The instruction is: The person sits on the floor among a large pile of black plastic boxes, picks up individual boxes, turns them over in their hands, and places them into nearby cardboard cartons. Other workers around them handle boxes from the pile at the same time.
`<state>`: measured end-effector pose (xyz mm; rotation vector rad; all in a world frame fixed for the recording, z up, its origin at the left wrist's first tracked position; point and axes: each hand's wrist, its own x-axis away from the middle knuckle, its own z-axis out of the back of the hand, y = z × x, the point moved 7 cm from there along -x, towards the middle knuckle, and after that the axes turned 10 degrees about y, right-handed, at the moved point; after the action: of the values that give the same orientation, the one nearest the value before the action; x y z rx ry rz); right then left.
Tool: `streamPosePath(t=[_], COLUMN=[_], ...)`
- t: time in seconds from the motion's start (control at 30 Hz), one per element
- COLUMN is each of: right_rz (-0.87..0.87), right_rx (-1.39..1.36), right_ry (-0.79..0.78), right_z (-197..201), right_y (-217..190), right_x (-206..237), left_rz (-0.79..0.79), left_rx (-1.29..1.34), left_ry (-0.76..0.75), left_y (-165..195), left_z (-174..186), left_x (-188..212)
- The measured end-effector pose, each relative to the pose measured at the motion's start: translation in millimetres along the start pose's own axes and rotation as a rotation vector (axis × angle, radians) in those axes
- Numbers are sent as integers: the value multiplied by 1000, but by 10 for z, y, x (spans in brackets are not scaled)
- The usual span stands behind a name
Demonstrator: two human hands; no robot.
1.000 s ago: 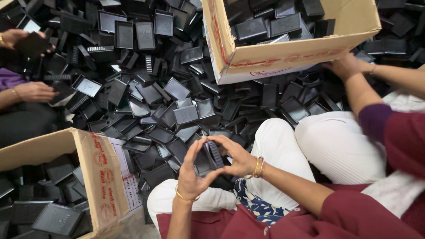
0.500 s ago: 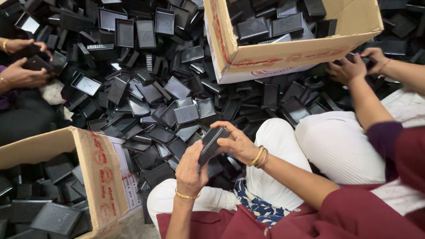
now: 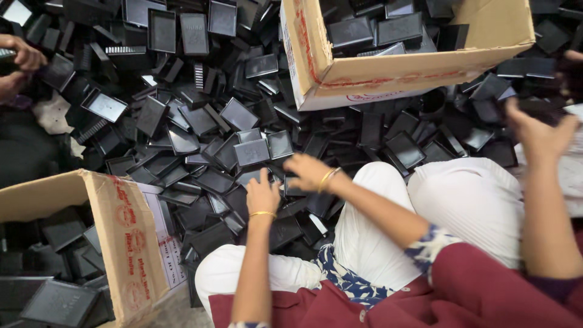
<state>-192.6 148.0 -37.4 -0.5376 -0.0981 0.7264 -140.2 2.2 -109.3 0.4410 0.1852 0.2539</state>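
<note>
- our left hand (image 3: 263, 195) is down flat on the heap of black plastic trays (image 3: 200, 140), fingers loosely spread and pointing toward the upper cardboard box (image 3: 388, 76), nothing pinched between them.
- a thin gold bangle (image 3: 262, 214) sits at that wrist, on the side away from the upper cardboard box.
- our right hand (image 3: 308, 171) hovers just beside the left, a touch nearer the upper cardboard box, and it's blurred; the fingers look half curled over the trays, but we cannot tell whether they have hold of one.
- the trays under both hands lie below the upper cardboard box, just past our white-trousered knees (image 3: 388, 200); one lighter grey tray (image 3: 252, 152) rests between our hands and that box.
- the upper cardboard box stands open, with more black trays inside it.
- to the right of that box, another person's hand (image 3: 537, 136) is raised over the pile, fingers spread, blurred.
- far to the left of the box, a third person's hand (image 3: 21, 54) curls at the edge of view.
- down to the lower left, well apart from the upper box, a second carton (image 3: 79, 243) also holds black trays.
</note>
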Motion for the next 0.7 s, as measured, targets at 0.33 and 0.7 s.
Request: streamPosePath(t=[0.33,0.7], right_rz=[-230,-273], right_rx=[144,-246], right_ry=[-99,198], right_z=[-719,266], right_y=[213,170], right_x=[360,851], left_rz=[-164,-274], left_rx=[156,-378], left_ry=[187,-17], left_y=[-55,-15], left_z=[106,6], left_x=[-265,-760])
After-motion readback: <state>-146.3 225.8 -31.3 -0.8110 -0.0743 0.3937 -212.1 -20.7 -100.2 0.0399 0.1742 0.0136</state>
